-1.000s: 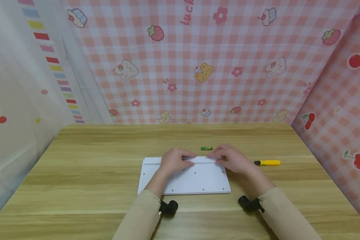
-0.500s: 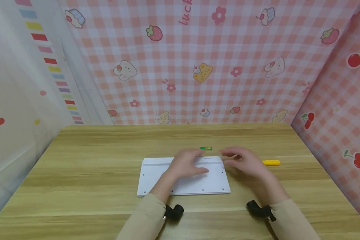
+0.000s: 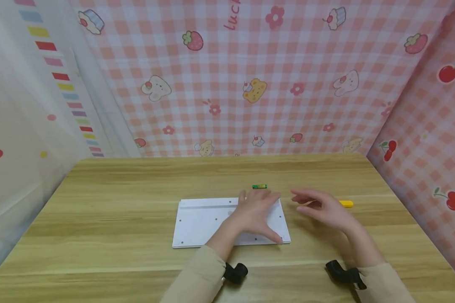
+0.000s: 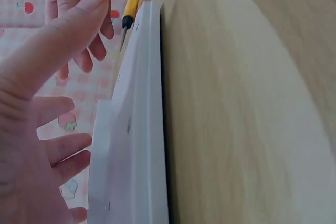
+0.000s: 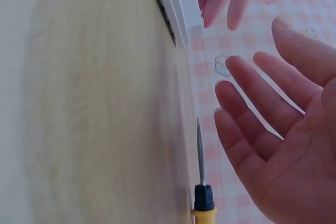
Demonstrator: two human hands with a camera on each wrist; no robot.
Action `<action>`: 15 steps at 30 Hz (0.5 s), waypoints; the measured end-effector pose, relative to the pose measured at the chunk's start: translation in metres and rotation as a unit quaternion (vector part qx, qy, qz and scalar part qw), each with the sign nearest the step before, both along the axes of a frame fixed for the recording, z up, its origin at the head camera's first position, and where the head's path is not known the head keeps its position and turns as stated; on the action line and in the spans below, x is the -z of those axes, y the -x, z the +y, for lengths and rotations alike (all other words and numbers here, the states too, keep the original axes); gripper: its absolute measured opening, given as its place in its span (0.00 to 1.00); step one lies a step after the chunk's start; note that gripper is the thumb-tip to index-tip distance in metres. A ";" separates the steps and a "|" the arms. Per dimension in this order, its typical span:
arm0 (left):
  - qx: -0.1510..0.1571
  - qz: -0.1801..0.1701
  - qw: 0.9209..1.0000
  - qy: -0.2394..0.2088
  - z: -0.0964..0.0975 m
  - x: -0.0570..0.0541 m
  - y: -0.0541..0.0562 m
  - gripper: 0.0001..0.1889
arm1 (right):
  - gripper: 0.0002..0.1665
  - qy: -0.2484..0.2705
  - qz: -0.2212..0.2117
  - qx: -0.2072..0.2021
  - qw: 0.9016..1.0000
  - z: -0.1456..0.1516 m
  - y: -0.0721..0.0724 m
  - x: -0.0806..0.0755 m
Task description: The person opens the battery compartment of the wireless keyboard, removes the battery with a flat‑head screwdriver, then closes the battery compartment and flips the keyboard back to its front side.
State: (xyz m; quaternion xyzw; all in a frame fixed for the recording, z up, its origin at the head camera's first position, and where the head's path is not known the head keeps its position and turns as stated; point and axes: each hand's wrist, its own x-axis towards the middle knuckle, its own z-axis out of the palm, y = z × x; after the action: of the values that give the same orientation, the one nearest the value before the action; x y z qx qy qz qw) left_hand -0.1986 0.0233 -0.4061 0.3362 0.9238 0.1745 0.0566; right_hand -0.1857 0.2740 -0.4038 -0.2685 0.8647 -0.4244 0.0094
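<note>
A white keyboard (image 3: 201, 229) lies face down on the wooden table, its flat back dotted with small dark screw holes. Dark keys show along its underside in the right wrist view, where its end (image 5: 181, 19) points toward my right hand. My left hand (image 3: 254, 213) spreads over the right part of the keyboard, thumb apart near the front edge, gripping nothing. To the right of the keyboard, my right hand (image 3: 327, 210) hovers with loosely bent fingers and holds nothing. A yellow-handled screwdriver (image 5: 204, 200) lies beside and partly behind it in the head view.
A small green battery (image 3: 259, 186) lies just beyond the keyboard's far edge. The wooden table (image 3: 110, 219) meets a pink checked cloth (image 3: 220, 63) at the back, with more cloth on both sides. Black cameras sit on both wrists.
Both hands have left the keyboard's far edge and moved right. The left hand has opened wide over the keyboard; the right has drawn off it toward the screwdriver. The keyboard and battery stay in place.
</note>
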 end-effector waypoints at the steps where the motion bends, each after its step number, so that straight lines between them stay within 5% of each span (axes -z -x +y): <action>1: 0.000 -0.002 1.000 0.006 0.003 0.000 -0.001 0.61 | 0.26 0.001 0.000 -0.002 1.000 0.001 -0.001 0.001; 15: 0.018 0.053 0.994 0.095 0.024 0.009 -0.003 0.62 | 0.26 -0.010 0.003 0.012 1.000 0.009 -0.005 0.003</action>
State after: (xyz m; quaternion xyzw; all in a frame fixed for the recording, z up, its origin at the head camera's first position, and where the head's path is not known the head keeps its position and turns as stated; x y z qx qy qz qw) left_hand -0.1953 0.0472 -0.4152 0.3551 0.9315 0.0672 0.0420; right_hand -0.1808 0.2832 -0.4064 -0.2596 0.8718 -0.4154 0.0046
